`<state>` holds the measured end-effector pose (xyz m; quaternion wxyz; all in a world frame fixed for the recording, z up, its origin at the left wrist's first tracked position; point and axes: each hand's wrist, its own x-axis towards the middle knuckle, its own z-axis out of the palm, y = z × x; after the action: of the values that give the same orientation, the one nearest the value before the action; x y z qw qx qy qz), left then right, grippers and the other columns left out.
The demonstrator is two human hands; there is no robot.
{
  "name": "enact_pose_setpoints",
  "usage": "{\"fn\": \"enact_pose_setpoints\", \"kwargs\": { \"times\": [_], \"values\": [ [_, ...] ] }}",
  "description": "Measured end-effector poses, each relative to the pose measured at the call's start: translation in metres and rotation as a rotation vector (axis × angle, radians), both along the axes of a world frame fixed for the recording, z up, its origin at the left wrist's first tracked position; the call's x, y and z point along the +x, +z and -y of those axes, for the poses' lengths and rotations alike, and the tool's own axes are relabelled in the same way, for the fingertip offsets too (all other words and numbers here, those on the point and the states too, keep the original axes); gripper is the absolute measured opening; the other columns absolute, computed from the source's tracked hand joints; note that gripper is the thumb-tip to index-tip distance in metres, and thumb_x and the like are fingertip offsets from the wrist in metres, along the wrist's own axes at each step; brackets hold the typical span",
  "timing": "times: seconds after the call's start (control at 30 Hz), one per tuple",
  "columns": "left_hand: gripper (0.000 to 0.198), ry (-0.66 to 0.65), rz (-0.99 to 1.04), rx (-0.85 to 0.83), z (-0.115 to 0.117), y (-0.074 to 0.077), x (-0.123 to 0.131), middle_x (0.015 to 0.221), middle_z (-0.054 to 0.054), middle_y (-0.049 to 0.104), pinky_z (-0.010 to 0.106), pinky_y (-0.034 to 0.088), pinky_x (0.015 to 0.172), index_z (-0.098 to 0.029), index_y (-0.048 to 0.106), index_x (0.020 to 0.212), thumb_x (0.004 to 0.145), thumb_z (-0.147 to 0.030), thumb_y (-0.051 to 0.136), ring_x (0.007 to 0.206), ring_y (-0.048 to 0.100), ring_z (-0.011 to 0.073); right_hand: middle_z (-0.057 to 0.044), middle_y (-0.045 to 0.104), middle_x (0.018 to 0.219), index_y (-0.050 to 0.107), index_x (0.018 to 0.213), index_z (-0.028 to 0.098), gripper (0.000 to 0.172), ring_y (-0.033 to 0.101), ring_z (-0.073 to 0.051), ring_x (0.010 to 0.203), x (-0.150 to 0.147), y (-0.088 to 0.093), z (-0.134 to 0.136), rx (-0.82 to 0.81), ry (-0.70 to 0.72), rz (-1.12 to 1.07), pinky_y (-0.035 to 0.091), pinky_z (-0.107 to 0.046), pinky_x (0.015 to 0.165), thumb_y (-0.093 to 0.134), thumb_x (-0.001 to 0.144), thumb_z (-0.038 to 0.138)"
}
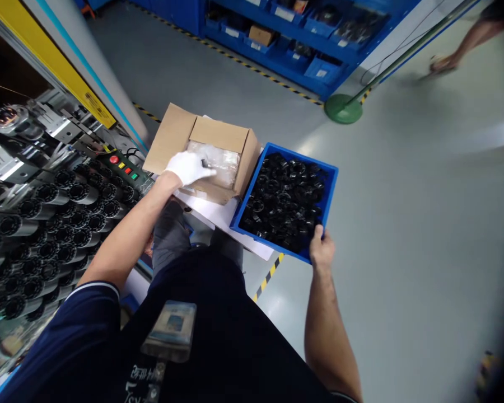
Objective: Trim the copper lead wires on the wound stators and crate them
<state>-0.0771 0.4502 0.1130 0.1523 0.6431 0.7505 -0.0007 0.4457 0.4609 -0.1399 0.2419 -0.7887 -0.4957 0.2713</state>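
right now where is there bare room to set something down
Widest: the floor right of the blue tray. A narrow strip of white surface is bare, bordered by carton and tray. Crowded: the tray, heaped with black parts, and the left side, packed with metal cylinders.

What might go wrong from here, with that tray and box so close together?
The blue tray appears to jut past the white surface, with the right hand gripping its near corner; if that grip slips, the tray could tip.
The loose, heaped black parts might then scatter.
The gloved left hand, over the open cardboard box, might snag the clear plastic inside.
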Motion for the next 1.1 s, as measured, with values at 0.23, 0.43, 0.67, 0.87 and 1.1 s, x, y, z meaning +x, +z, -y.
{"fn": "enact_pose_setpoints", "kwargs": {
  "times": [0.23,0.43,0.67,0.87,1.1],
  "values": [
    [0.117,-0.222,-0.078,-0.203,0.045,-0.046,0.022,0.158,0.019,0.073,0.050,0.063,0.121,-0.024,0.072,0.166,0.058,-0.019,0.117,0.142,0.072,0.0438,-0.013,0.079,0.126,0.076,0.133,0.017,0.060,0.076,-0.030,0.121,-0.011,0.015,0.005,0.032,-0.002,0.018,0.061,-0.058,0.117,0.060,0.116,0.071],
    [0.095,-0.259,-0.120,0.015,0.026,-0.103,0.029,0.194,0.020,0.035,0.072,0.027,0.146,-0.031,0.056,0.181,0.094,-0.008,0.087,0.180,0.030,0.0508,-0.033,0.061,0.159,0.055,0.170,0.016,0.079,0.070,-0.045,0.137,-0.031,0.076,0.018,0.332,0.070,0.118,0.055,-0.072,0.126,0.048,0.112,0.070],
    [0.067,-0.258,-0.126,0.094,0.024,-0.128,0.022,0.194,0.019,0.037,0.075,0.031,0.143,-0.034,0.060,0.179,0.118,-0.011,0.048,0.180,0.035,0.0470,-0.019,0.072,0.136,0.072,0.147,0.016,0.052,0.072,-0.035,0.128,-0.189,0.146,-0.091,0.531,0.646,0.069,0.063,-0.060,0.117,0.049,0.118,0.053],
    [0.063,-0.271,-0.136,0.132,0.023,-0.131,0.021,0.190,0.015,0.046,0.072,0.042,0.137,-0.037,0.066,0.175,0.117,-0.014,0.051,0.175,0.045,0.0454,-0.015,0.077,0.137,0.077,0.132,0.009,0.045,0.065,-0.025,0.136,-0.354,0.153,-0.190,0.529,1.128,0.161,0.050,-0.052,0.130,0.061,0.121,0.050],
    [0.058,-0.279,-0.077,0.154,0.019,-0.135,0.022,0.188,0.010,0.051,0.065,0.047,0.137,-0.040,0.068,0.172,0.121,-0.021,0.052,0.175,0.048,0.0403,-0.013,0.080,0.148,0.077,0.122,0.002,0.042,0.064,-0.020,0.146,-0.368,0.177,-0.259,0.523,1.317,0.253,0.041,-0.050,0.135,0.045,0.127,0.029]
  ]
}}
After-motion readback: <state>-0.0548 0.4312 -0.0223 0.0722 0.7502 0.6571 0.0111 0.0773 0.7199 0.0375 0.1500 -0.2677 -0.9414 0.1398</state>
